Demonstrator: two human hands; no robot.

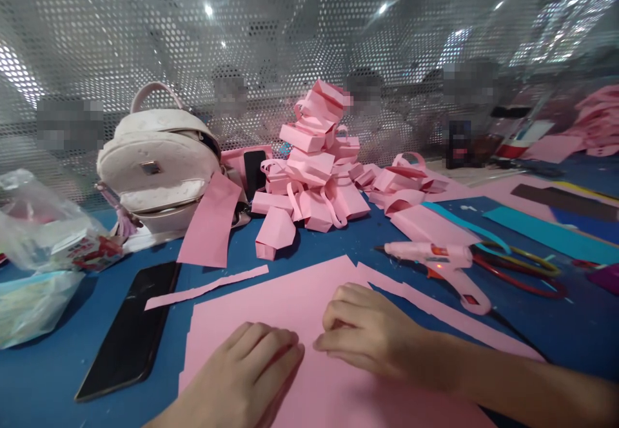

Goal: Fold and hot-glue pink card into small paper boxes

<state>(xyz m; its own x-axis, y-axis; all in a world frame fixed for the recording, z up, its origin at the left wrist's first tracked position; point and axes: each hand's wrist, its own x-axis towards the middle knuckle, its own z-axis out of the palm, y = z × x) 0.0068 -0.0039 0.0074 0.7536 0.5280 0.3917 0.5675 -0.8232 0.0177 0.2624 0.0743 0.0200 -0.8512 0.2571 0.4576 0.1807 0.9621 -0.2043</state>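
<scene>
A large pink paper sheet (290, 299) lies flat on the blue table in front of me. My left hand (246, 373) rests on its near part with fingers curled and pressing down. My right hand (367, 334) sits just to the right, fingertips pinching or pressing the sheet near the left hand's fingertips. Neither hand lifts anything off the table.
A black phone (130, 331) lies left of the sheet. A pink glue gun (445, 263) and scissors (522, 273) lie at right. A pile of folded pink paper bags (314, 176) stands behind, beside a white backpack (159, 164). Plastic bags (43, 234) sit far left.
</scene>
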